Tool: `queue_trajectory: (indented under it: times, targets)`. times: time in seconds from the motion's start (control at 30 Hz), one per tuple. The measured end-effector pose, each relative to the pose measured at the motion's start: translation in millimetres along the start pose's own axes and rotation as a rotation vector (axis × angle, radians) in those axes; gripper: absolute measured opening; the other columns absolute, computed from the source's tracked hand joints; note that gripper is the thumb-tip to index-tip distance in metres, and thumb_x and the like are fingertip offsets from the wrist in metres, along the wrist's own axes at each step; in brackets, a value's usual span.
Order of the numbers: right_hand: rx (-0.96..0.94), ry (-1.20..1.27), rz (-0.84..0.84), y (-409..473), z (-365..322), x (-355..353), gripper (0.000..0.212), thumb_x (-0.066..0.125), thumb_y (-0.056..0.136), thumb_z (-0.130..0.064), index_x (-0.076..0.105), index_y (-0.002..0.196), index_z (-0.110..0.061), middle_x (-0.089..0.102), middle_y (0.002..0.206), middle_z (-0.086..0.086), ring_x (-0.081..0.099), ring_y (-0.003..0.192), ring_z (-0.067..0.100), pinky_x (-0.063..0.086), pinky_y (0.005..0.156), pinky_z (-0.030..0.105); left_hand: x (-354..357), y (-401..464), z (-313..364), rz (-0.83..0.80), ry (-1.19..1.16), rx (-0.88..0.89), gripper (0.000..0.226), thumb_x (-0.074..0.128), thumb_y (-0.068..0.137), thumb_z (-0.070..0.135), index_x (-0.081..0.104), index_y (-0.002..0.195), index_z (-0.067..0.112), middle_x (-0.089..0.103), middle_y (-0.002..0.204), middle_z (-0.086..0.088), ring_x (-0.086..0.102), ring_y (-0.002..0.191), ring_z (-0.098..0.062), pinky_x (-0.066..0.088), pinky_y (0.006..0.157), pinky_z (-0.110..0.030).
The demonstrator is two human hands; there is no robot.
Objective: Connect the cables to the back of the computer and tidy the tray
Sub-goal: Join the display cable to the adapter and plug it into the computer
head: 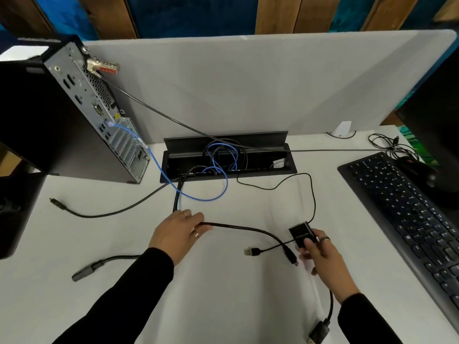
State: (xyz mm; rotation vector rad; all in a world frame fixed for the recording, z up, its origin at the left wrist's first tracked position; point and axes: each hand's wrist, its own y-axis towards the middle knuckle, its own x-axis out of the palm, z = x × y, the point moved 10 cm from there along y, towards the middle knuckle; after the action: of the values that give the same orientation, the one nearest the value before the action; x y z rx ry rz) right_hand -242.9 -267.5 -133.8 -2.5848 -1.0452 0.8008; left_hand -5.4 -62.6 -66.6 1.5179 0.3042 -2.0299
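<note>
The black computer (74, 115) stands at the back left, its port panel turned toward me. A blue network cable (159, 167) runs from its back into the open cable tray (288, 167) set in the desk. My left hand (177, 234) pinches a thick black cable (243, 228) that ends in a plug by my right hand. My right hand (323, 259) grips a small black adapter box (301, 233); a thin lead with a USB plug (252, 252) trails from it. Other loose black cables lie at the left (59, 204) and lower left (84, 271).
A black keyboard (407, 219) lies at the right, with a mouse (417, 170) and a monitor base behind it. A grey divider panel (248, 83) backs the desk. A lock cable (173, 117) runs from the computer's top across the tray. Another plug (319, 333) lies near the front edge.
</note>
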Motion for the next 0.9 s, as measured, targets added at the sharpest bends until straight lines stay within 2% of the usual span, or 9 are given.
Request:
queue_trajectory:
  times: [0.1, 0.17, 0.3, 0.43, 0.53, 0.63, 0.77, 0.83, 0.9]
  targets:
    - [-0.022, 0.02, 0.002, -2, -5, 4, 0.022, 0.043, 0.097, -0.023, 0.047, 0.118, -0.026, 0.069, 0.088, 0.004, 0.066, 0.082, 0.023, 0.041, 0.051, 0.027, -12, -7, -23, -0.022, -0.236, -0.174, 0.053, 0.054, 0.071, 0.069, 0.044, 0.06, 0.018, 0.043, 0.062, 0.005, 0.042, 0.066, -0.008, 0.034, 0.056, -0.018]
    - [-0.034, 0.055, 0.001, -5, -9, 8, 0.021, 0.042, 0.097, -0.022, 0.048, 0.117, -0.024, 0.069, 0.087, 0.005, 0.066, 0.081, 0.024, 0.039, 0.05, 0.027, -19, -9, -32, -0.009, -0.421, -0.243, 0.045, 0.069, 0.07, 0.051, 0.04, 0.054, 0.021, 0.038, 0.061, 0.004, 0.038, 0.064, -0.011, 0.029, 0.056, -0.013]
    - [-0.036, 0.125, -0.013, -12, -19, 17, 0.018, 0.042, 0.097, -0.021, 0.049, 0.114, -0.02, 0.069, 0.083, 0.007, 0.066, 0.075, 0.021, 0.037, 0.048, 0.022, -37, -14, -49, 0.099, -0.686, -0.355, 0.039, 0.075, 0.071, 0.023, 0.041, 0.053, 0.02, 0.033, 0.06, 0.002, 0.033, 0.057, -0.007, 0.028, 0.055, -0.013]
    - [-0.069, 0.262, 0.02, -28, -39, 18, 0.019, 0.043, 0.096, -0.02, 0.05, 0.112, -0.013, 0.066, 0.072, 0.007, 0.06, 0.057, 0.01, 0.033, 0.05, 0.019, -44, -19, -62, 0.15, -0.748, -0.431, 0.045, 0.07, 0.079, 0.012, 0.041, 0.049, 0.028, 0.033, 0.056, 0.011, 0.031, 0.054, -0.005, 0.027, 0.053, -0.012]
    - [-0.09, 0.401, 0.016, -45, -59, 26, 0.017, 0.042, 0.096, -0.024, 0.049, 0.111, -0.021, 0.063, 0.065, 0.004, 0.058, 0.06, 0.01, 0.03, 0.051, 0.024, -44, -24, -66, 0.16, -0.823, -0.485, 0.041, 0.071, 0.08, 0.022, 0.039, 0.053, 0.023, 0.029, 0.062, 0.001, 0.027, 0.055, -0.006, 0.025, 0.054, -0.017]
    - [-0.072, 0.557, -0.086, -53, -86, 50, 0.013, 0.038, 0.097, -0.027, 0.048, 0.105, -0.027, 0.069, 0.089, 0.001, 0.063, 0.064, 0.016, 0.027, 0.046, 0.021, -41, -31, -68, 0.173, -0.9, -0.529, 0.034, 0.063, 0.083, 0.022, 0.04, 0.066, 0.002, 0.032, 0.068, -0.01, 0.028, 0.059, -0.009, 0.026, 0.058, -0.024]
    - [-0.064, 0.82, -0.264, -54, -131, 80, 0.016, 0.036, 0.095, -0.033, 0.046, 0.102, -0.022, 0.066, 0.118, 0.0, 0.06, 0.058, 0.019, 0.029, 0.043, 0.018, -36, -43, -73, 0.188, -0.891, -0.576, 0.029, 0.051, 0.092, 0.004, 0.039, 0.07, -0.011, 0.036, 0.072, -0.012, 0.029, 0.065, -0.013, 0.027, 0.051, -0.012]
    - [-0.092, 0.925, -0.342, -57, -155, 88, 0.015, 0.036, 0.095, -0.031, 0.047, 0.095, -0.021, 0.067, 0.114, 0.007, 0.056, 0.052, 0.019, 0.026, 0.041, 0.019, -34, -47, -77, 0.182, -0.887, -0.592, 0.03, 0.051, 0.093, 0.006, 0.039, 0.069, -0.008, 0.034, 0.071, -0.012, 0.028, 0.066, -0.016, 0.025, 0.048, -0.011]
    - [-0.129, 0.967, -0.384, -60, -174, 93, 0.017, 0.035, 0.096, -0.028, 0.049, 0.087, -0.024, 0.07, 0.095, 0.009, 0.056, 0.053, 0.02, 0.034, 0.043, 0.021, -31, -49, -78, 0.154, -0.893, -0.584, 0.029, 0.051, 0.093, 0.008, 0.04, 0.067, 0.0, 0.029, 0.068, -0.01, 0.027, 0.06, -0.01, 0.023, 0.046, -0.012]
